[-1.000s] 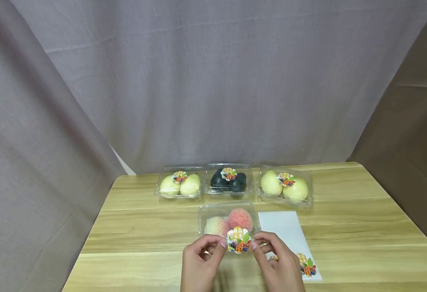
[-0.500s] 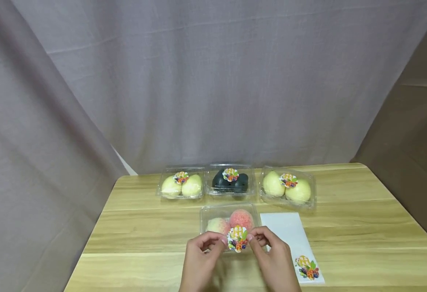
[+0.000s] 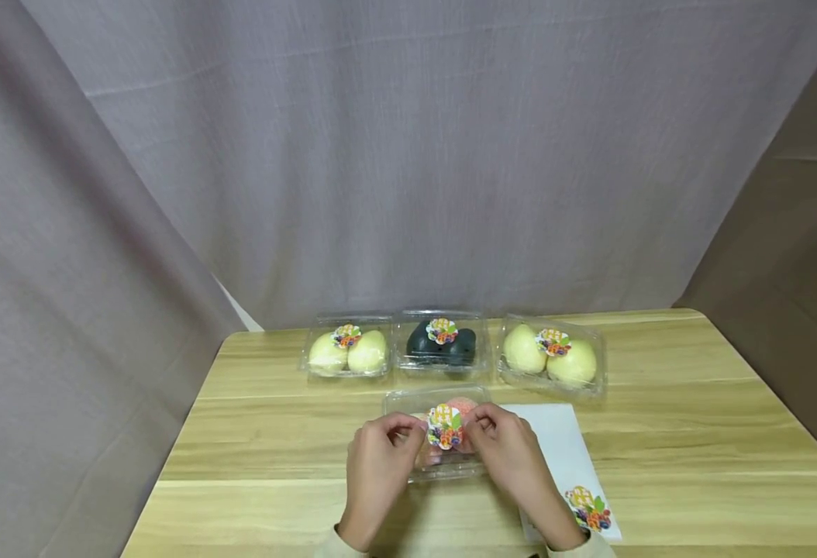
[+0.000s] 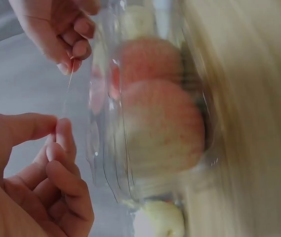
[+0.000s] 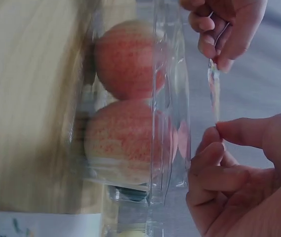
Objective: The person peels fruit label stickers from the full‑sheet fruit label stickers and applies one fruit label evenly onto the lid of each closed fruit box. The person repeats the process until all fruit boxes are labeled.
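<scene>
A scalloped fruit-print sticker is stretched between my two hands. My left hand pinches its left edge between thumb and index finger, and my right hand pinches the right edge the same way. Both wrist views show the sticker edge-on, a small gap away from the lid of a clear plastic box. Inside that box lie two pink-and-cream peaches, partly covered by the sticker and hands in the head view.
Behind stand three clear boxes with stickers on their lids: pale pears at left, dark fruit in the middle, pale pears at right. A white backing sheet bearing one sticker lies right of the peach box.
Both hands have moved forward with the sticker, from the near edge of the peach box to over its middle. The sheet and the back boxes stay in place.
</scene>
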A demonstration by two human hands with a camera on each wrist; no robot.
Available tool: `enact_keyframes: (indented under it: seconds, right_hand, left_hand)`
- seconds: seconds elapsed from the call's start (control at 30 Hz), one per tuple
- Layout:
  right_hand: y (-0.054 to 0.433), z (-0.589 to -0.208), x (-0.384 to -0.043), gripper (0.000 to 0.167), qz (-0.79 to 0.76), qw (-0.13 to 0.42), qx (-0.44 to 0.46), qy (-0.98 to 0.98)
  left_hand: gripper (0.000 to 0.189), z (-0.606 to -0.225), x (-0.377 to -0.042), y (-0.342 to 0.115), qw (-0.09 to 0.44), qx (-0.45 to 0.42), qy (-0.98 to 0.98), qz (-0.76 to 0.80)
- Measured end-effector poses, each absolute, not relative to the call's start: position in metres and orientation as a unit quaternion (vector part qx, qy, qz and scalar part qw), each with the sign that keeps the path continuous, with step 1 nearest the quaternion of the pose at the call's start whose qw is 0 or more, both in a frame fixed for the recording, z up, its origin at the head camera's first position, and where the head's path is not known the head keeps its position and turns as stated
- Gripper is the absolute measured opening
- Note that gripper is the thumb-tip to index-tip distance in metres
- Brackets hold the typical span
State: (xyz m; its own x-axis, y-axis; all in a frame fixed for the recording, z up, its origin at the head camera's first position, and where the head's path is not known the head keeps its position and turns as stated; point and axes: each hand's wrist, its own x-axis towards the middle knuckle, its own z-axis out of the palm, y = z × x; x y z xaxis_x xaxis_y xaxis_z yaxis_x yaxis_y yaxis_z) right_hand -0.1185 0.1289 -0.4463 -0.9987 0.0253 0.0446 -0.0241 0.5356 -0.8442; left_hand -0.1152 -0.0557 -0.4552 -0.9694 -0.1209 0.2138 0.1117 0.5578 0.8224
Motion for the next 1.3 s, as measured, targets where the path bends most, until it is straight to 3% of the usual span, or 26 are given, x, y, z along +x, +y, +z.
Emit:
enact_keyframes:
  seconds: [0.77,1.3]
  right_hand:
    - [0.124,-0.446,-0.138,0.013,0.369,0.003,0.014,-0.929]
    - [0.124,-0.446,-0.142,0.012,0.325,0.037,0.037,-0.944]
  left_hand:
    - [0.015,-0.462,-0.13,-0.057,0.158,-0.031,-0.936,-0.314]
    - [0.014,-0.459,-0.136,-0.056,0.157,-0.044,-0.941,-0.298]
